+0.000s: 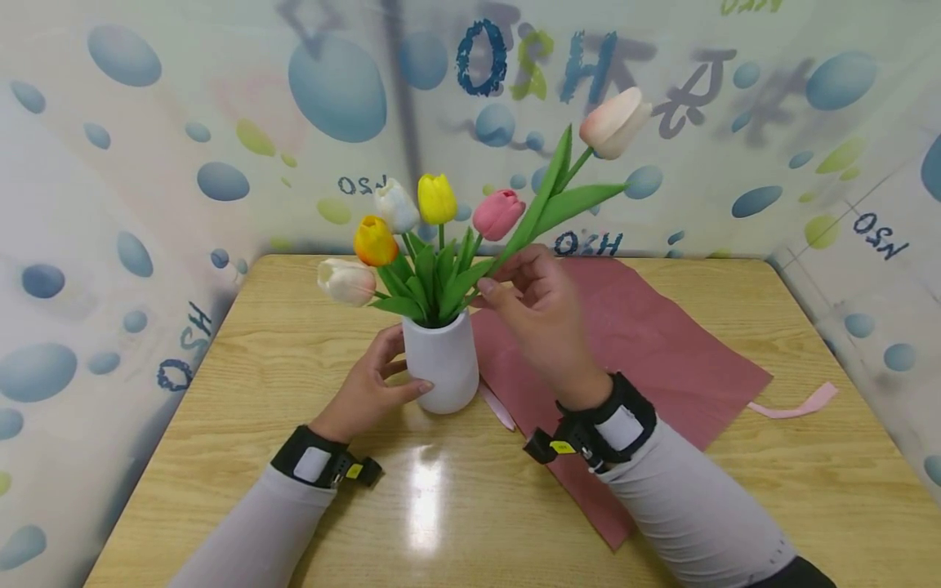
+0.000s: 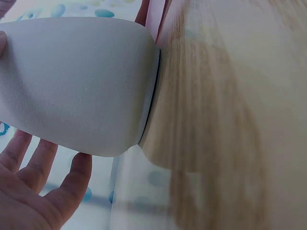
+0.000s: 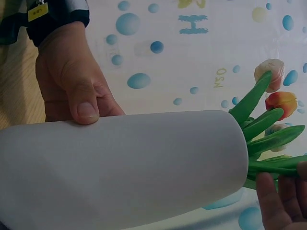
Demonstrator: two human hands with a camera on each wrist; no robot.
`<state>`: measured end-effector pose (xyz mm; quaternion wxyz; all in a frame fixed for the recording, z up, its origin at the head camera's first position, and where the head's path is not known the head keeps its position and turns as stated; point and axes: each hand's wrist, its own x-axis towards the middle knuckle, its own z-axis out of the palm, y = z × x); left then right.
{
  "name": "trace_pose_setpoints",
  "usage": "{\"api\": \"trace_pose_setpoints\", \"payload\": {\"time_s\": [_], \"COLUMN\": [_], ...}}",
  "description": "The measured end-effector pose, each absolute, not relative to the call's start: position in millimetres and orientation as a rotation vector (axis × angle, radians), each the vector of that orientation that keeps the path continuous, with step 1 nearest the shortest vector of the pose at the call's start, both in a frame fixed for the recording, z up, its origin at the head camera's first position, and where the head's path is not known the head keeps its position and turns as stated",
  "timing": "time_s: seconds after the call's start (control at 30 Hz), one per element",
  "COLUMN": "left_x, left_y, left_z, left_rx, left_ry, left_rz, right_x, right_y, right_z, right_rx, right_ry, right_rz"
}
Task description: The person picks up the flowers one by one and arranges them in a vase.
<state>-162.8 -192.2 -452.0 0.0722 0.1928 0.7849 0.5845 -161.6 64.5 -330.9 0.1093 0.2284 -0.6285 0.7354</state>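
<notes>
A white vase (image 1: 441,367) stands upright on the table, and my left hand (image 1: 375,384) holds it from the left, thumb across its front. In the left wrist view, several fingers (image 2: 76,177) lie along the vase's side. At the vase's mouth, my right hand (image 1: 544,318) pinches the stem of a pale pink tulip (image 1: 616,122), which leans up and to the right. Its long leaves (image 1: 547,208) rise past the fingers. Other tulips stand in the vase: pink (image 1: 499,215), yellow (image 1: 437,198), white (image 1: 397,206), orange-yellow (image 1: 375,241) and cream (image 1: 347,282). Their lower stems are hidden inside.
To the right of the vase, a dusty-rose sheet of wrapping paper (image 1: 662,351) lies flat, partly under my right forearm. A pink ribbon (image 1: 797,406) sticks out at its right, another piece beside the vase. Behind the wooden table (image 1: 243,359) hangs a patterned curtain (image 1: 220,98).
</notes>
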Motion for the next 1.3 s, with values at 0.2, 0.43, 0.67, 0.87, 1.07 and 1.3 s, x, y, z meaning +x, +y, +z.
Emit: {"api": "trace_pose_setpoints", "payload": {"time_s": [0.2,0.43,0.67,0.87,1.07,1.3], "left_x": [-162,-161,-161,-162,-162,-162], "left_y": [-192,-192,-193,-193,-192,-192], "left_z": [-451,-450,-452,-453,-452,-452], "left_rx": [0.576,0.565,0.557,0.562,0.564,0.564], "left_ry": [2.356,2.358,2.367,2.375,2.375,2.379], "left_rz": [1.764,1.764,1.751,1.740,1.741,1.730], "right_x": [-160,-162,-164,-162,-160,-161], "right_y": [61,60,62,65,65,65], "right_z": [-329,-325,-320,-314,-309,-304], "right_rx": [0.730,0.748,0.809,0.880,0.881,0.827], "right_ry": [-1.968,-2.112,-2.195,-2.296,-2.463,-2.655], "right_rz": [2.038,1.909,1.837,1.737,1.518,1.279]}}
